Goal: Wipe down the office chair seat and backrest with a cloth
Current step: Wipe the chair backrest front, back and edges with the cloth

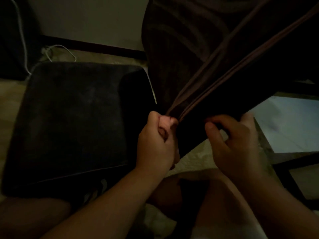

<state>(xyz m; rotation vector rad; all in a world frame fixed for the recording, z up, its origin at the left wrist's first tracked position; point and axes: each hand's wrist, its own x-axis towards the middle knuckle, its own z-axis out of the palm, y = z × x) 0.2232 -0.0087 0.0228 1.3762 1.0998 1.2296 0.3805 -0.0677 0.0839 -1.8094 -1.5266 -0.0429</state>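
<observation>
Cloth up, seat off to the left

Both hands — left (156, 142), right (236, 140) — grip the dark cloth's (198, 66) lower edge; it rises up-right, while the seat (72, 121) lies beside the left hand.

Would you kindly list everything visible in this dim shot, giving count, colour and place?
seat cushion: one, black, left centre, flat.
cloth: one, dark brown with banded edges, stretched from the upper right down to the hands.
cable: one, white, upper left, running down to the floor behind the cushion.
floor: pale, around the cushion.
pale panel: one, light, right, dark-framed.
left hand: one, centre, gripping the cloth.
right hand: one, right of centre, fingers curled on the cloth's edge.
</observation>
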